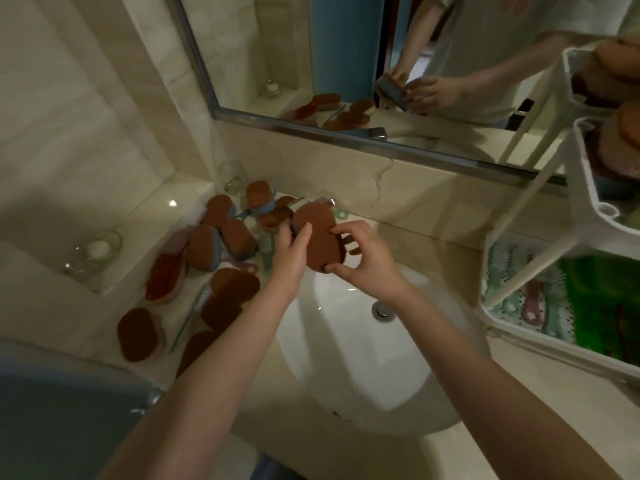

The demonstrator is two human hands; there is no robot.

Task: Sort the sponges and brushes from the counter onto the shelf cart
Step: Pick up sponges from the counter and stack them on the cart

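A brown peanut-shaped sponge [320,237] is held above the back rim of the sink by both hands. My left hand [292,252] grips its left edge, and my right hand [363,261] pinches its right side and lower end. Several more brown sponges [225,237] lie piled on the counter to the left, mixed with a red brush [164,277] and pale-handled brushes. The white shelf cart [585,209] stands at the right. Its upper tiers hold brown sponges [620,140] and its lower tier holds brushes [530,292].
A white sink basin [363,358] with a metal drain [382,310] lies under my arms. Two glass jars [93,252] stand on the ledge and counter at the left. A mirror [346,57] covers the back wall. Green items [606,306] sit in the cart's lower tier.
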